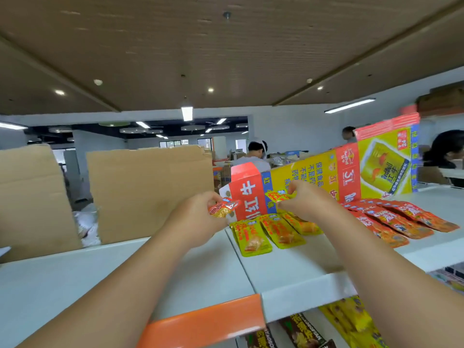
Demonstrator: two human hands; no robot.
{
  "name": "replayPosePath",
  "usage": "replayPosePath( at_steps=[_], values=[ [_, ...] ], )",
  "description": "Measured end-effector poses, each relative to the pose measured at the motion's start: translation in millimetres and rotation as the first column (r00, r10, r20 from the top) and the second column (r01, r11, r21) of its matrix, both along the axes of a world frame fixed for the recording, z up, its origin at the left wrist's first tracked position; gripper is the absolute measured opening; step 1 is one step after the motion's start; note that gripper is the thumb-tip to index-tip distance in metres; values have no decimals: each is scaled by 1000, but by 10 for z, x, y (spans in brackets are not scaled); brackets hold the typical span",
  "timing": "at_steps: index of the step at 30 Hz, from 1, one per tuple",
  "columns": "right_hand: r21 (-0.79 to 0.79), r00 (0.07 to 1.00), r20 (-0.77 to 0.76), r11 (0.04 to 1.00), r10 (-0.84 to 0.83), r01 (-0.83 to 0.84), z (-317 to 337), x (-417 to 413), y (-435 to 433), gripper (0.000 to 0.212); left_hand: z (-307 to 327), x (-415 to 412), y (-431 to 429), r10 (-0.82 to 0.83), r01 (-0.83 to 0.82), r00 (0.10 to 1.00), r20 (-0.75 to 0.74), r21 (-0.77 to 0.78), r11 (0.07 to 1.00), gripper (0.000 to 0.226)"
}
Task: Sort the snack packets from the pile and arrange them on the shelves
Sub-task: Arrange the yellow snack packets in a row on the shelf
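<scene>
1 yellow packet (278,196) pinched at its edge by right hand (306,202), just before the printed carton (326,177); 1 red packet (223,208) pinched by left hand (198,217) at the carton's left end; judged light, limp, slick foil, so grip a sealed edge; yellow row (271,232) and red row (396,219) lie before the carton.

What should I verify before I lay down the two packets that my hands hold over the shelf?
1. Left hand grips the red packet: ok.
2. Right hand pinches the yellow packet: ok.
3. Yellow row lies just under the right hand, same colour: ok.
4. Clear way from left hand to red row: not ok, the right arm lies between.
5. Bare shelf in front of both rows: ok.
6. Print on the held packets matches the rows: cannot tell, blurred.
</scene>
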State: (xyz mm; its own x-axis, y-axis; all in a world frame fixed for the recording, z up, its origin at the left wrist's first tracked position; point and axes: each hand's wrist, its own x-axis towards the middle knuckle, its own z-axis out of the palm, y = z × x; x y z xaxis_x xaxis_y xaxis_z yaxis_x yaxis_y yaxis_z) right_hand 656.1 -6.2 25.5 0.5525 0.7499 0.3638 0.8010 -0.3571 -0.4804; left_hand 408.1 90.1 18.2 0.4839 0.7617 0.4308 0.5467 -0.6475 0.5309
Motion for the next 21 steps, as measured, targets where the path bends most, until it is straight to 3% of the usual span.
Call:
replayPosePath(
  at_steps=[9, 15, 21],
  values=[
    [-171, 998, 68, 985, -13, 25, -205, 805, -41, 41, 63, 1083, 2, -6, 13, 997, -81, 86, 996, 42],
    [-322, 989, 134, 947, 69, -23, -11, 839, 182, 58, -154, 1066, 119, 0, 1, 999, -41, 42, 999, 41],
    [-296, 993, 96, 955, 66, -34, -120, 923, 267, 69, -153, 987, 158, -38, 39, 999, 38, -23, 999, 38]
  ],
)
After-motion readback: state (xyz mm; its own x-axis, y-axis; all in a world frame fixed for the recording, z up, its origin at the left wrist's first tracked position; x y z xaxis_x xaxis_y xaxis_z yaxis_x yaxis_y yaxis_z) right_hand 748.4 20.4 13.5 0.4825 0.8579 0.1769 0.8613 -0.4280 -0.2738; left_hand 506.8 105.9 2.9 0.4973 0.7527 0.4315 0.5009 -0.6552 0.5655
